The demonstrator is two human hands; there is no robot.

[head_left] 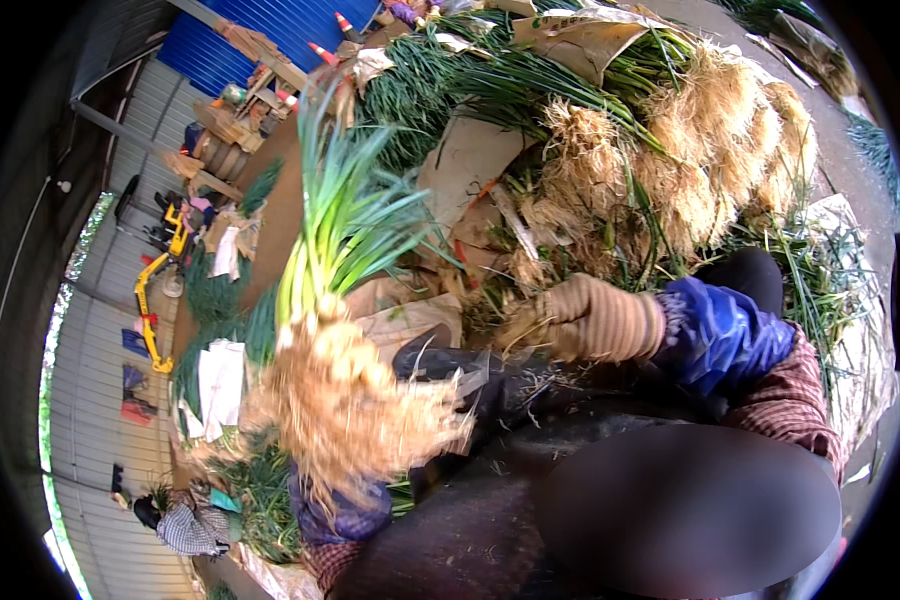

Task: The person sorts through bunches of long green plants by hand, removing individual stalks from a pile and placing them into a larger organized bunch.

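A bunch of green onions (320, 270) stands upright in front of my left forearm, leaves up, its pale roots blurred by motion. My left hand is hidden behind those roots; only the blue sleeve cover (342, 515) shows below, and the bunch appears held up by that hand. My right hand (592, 318), in a brown striped knit glove, is over my dark apron (490, 430) with fingers curled. What it holds, if anything, I cannot make out. Just beyond it lie loose roots and stalks (530, 265).
A large pile of green onions (710, 140) with roots toward me fills the far right. Brown sheets (470, 165) lie among the leaves. Scattered leaves (820, 270) cover the right side. Another person (185, 525) is at the lower left, near more onions. A yellow toy-like digger arm (150, 290) stands left.
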